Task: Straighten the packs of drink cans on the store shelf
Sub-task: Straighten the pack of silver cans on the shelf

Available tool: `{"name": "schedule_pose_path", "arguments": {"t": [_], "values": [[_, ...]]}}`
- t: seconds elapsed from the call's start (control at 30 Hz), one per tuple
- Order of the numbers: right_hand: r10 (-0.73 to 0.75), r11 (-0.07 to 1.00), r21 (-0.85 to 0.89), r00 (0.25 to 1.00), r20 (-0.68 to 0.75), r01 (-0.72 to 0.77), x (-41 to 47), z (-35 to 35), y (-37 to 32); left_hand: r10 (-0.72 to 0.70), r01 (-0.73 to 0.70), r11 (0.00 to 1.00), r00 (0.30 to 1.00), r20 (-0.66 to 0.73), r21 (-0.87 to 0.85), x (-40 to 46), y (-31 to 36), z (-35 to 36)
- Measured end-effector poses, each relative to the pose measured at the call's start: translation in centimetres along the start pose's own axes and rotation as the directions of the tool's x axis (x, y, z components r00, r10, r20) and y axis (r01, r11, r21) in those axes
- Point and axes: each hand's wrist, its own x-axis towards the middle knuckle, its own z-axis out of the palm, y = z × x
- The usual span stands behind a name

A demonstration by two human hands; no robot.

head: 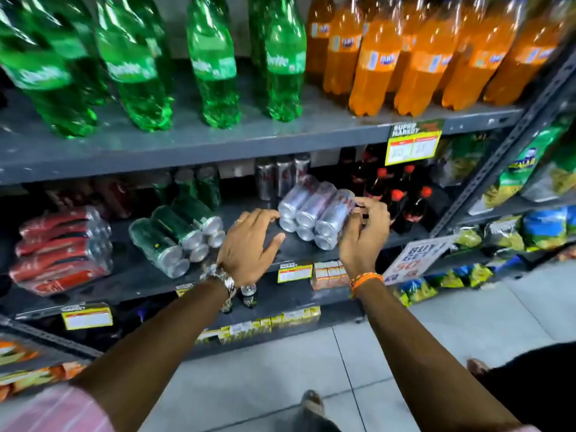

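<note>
While the silver can pack (314,213) sits askew on the middle shelf (290,244), its can ends turned toward your left instead of square to the shelf lip, you have it bracketed: your right hand (363,232) curls loosely over its right front corner with fingers touching the wrap, and your left hand (249,244) lies open and flat on the shelf, fingertips just reaching the pack's left end. Neither hand has truly closed on it. To square it well, I'd judge it best to pivot rather than lift: press inward evenly from both ends, swing the right corner back, and slide it on the shelf. Mind the cola bottles (402,198) just beside it on the right. The green can pack (177,238) and red can pack (62,247) lie slanted too, well to the left.
</note>
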Motion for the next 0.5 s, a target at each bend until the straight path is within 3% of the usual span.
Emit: {"name": "schedule_pose_path", "arguments": {"t": [0.1,0.2,0.33,0.5], "values": [[0.214,0.974,-0.095,0.970,0.118,-0.204,1.2,1.3,2.8,-0.151,0.163,0.985,0.975,0.163,-0.061,3.8,-0.7,3.3],[0.466,0.882,-0.207,0.845,0.261,-0.423,3.0,3.0,5.6,-0.297,0.335,0.937,0.915,0.273,-0.102,8.1,-1.0,6.4],[0.675,0.738,-0.331,0.651,0.348,-0.588,5.8,5.4,8.5,-0.390,0.472,0.860,0.853,0.348,-0.194,13.1,-1.3,9.8],[0.817,0.524,-0.133,0.452,0.358,-0.841,8.1,7.5,11.4,-0.513,0.628,0.735,0.761,0.397,-0.256,16.5,-1.8,12.5]]}}
